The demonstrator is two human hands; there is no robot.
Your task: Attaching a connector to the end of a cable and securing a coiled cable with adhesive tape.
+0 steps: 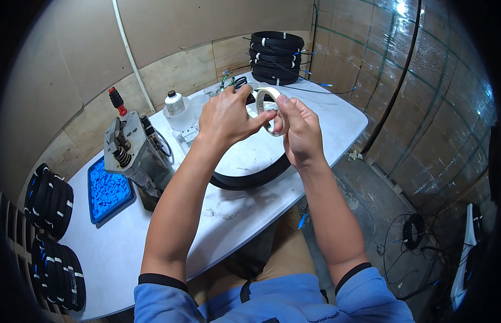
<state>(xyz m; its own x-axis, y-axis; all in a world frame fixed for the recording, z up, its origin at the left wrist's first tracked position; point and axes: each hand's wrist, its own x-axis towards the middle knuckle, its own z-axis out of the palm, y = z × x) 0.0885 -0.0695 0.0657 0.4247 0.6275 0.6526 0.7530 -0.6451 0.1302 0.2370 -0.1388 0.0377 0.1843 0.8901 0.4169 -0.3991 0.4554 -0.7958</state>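
A cream roll of masking tape is held up over the table, tilted on edge. My right hand grips its right side, thumb on the rim and fingers curled. My left hand is closed at the roll's left side, its thumb reaching across the ring's opening; the other fingertips are partly hidden. Below both hands a black cable coil forms a large ring on the white table. Its far part is mostly hidden behind my hands.
To the left stand a metal bench machine with a red-black handle and a blue tray of small blue pieces. Behind are a white bottle, green-handled pliers and stacked black coils. More coils sit at far left.
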